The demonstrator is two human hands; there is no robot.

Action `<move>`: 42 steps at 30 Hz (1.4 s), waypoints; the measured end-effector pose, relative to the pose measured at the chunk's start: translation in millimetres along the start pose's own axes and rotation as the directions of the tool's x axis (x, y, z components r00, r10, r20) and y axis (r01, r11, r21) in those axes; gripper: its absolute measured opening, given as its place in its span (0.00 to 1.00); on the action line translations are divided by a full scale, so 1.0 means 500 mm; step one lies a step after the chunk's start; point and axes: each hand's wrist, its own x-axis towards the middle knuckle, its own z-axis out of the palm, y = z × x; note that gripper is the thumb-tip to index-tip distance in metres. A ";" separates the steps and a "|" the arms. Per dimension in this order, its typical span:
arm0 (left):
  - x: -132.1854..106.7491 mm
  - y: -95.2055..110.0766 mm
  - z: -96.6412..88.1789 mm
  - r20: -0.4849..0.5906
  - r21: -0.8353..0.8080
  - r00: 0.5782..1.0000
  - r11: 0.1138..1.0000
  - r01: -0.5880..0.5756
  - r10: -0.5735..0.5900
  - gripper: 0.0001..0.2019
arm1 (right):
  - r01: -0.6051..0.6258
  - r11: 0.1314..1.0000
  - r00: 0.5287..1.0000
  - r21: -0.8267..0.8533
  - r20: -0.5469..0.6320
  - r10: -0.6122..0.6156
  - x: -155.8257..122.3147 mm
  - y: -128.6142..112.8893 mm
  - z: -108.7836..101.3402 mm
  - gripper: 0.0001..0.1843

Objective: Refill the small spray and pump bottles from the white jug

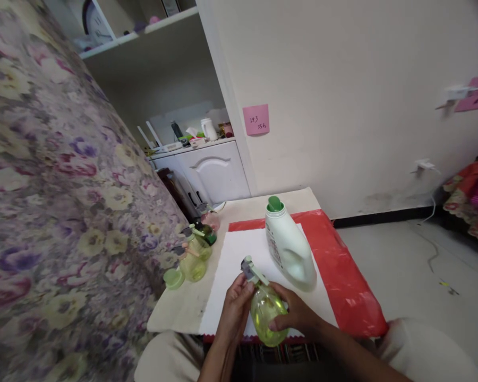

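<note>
A clear yellow-green spray bottle point(265, 314) with a grey and pale green spray head point(253, 270) tilts over the table's near edge. My right hand point(297, 313) wraps its rounded body, thumb across the front. At the neck, just under the spray head, the fingers of my left hand point(238, 300) are closed; part of them is hidden behind the bottle. Beyond my hands a large pale green detergent jug point(290, 249) stands on a white sheet point(239, 254), its mouth showing a green spout point(275, 203) and no cap.
Along the table's left side stand more spray bottles point(193, 262), a dark green bottle point(209, 233) and a light green round cap point(174, 278). Red plastic point(342, 265) covers the table's right part. A floral curtain point(63, 212) hangs close on the left; a wall point(342, 106) rises behind.
</note>
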 end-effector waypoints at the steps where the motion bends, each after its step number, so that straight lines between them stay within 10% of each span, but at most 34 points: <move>1: -0.002 0.004 -0.001 0.004 0.011 1.000 1.000 0.006 -0.006 0.20 | -0.001 0.999 1.000 0.033 0.006 0.001 0.001 0.002 0.000 0.42; 32: -0.001 0.024 -0.001 -0.051 0.224 0.998 0.974 -0.031 0.043 0.15 | 0.049 0.994 0.997 -0.093 -0.051 -0.054 0.012 0.019 -0.019 0.38; 42: -0.006 0.051 0.009 0.088 0.125 0.995 0.992 0.029 -0.040 0.18 | -0.047 0.947 0.993 0.319 0.117 0.010 0.005 -0.015 0.004 0.32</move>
